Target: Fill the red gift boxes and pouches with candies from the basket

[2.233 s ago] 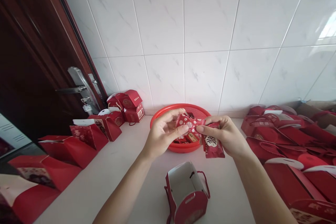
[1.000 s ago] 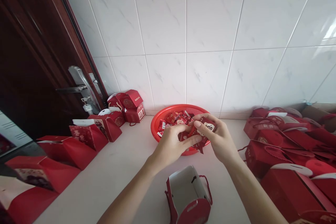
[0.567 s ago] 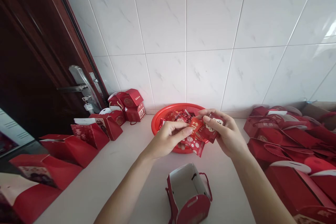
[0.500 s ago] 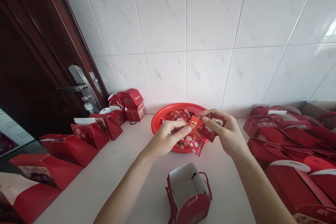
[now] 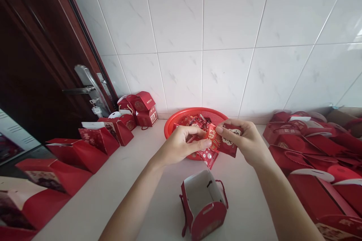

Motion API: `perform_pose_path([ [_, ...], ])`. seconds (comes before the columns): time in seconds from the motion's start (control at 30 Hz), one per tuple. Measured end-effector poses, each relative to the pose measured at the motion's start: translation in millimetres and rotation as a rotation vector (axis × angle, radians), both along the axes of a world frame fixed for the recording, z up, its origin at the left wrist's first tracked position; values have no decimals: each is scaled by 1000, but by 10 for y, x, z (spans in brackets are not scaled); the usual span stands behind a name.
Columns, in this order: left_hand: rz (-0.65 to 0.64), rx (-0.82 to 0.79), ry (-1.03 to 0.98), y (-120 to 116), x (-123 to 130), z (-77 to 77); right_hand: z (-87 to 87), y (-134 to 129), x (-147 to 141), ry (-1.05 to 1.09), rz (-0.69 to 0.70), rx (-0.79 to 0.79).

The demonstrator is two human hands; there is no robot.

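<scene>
Over the near side of the red basket (image 5: 175, 115), which holds several wrapped sweets (image 5: 195, 121), both hands meet. My left hand (image 5: 183, 146) pinches an orange-red packet (image 5: 211, 135), and a red packet with white round prints (image 5: 208, 155) hangs just beneath it. My right hand (image 5: 246, 139) grips a dark red packet (image 5: 229, 141) between thumb and fingers, its edge against the orange-red one. Below the hands, an open red gift box (image 5: 209, 220) with a white inside and red cord handles stands on the white surface. No contents show inside it.
Red gift boxes (image 5: 82, 154) line the left edge, with more closed ones (image 5: 145, 109) at the back left by a door handle (image 5: 90, 86). Many red boxes (image 5: 316, 196) crowd the right side. A tiled wall (image 5: 181, 79) rises behind the basket.
The view has shifted slightly. Both hands still hold the packets close together; the dark red packet is turned a little and shows more of its front.
</scene>
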State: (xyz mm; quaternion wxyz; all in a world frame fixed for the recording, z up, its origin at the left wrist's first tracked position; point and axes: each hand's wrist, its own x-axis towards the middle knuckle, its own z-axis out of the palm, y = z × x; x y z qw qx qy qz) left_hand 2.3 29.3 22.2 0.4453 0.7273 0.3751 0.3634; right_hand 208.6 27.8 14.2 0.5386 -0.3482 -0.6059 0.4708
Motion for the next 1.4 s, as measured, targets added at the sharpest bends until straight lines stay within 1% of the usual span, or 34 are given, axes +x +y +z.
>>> perform_pose_path([
  [0.27, -20, 109, 141, -4, -8, 8, 3, -9, -18, 34, -40, -47],
  [0.47, -152, 153, 203, -19, -119, 85, 12, -54, -43, -34, -1, 14],
  [0.57, -117, 169, 264, -27, -224, 127, 64, -101, -37, -100, -12, 56],
  [0.67, -35, 179, 339, -38, -354, 172, 125, -168, -12, -272, 24, 115],
  [0.73, 9, 189, 401, -49, -430, 203, 147, -220, -13, -444, 96, 130],
  [0.8, 37, 222, 464, -62, -478, 229, 147, -278, -45, -607, 172, 112],
  [0.93, 42, 286, 511, -91, -488, 246, 109, -378, -177, -876, 286, 76],
  [1.03, 39, 295, 507, -102, -473, 238, 89, -412, -256, -995, 349, 64],
  [1.13, 45, 297, 510, -102, -464, 230, 93, -397, -255, -988, 378, 15],
  [1.23, 39, 309, 496, -100, -447, 224, 128, -357, -168, -862, 306, -5],
  [1.3, 3, 308, 456, -99, -423, 218, 169, -334, -88, -767, 254, 12],
  [1.4, -57, 332, 363, -96, -369, 193, 233, -312, 10, -663, 228, 13],
])
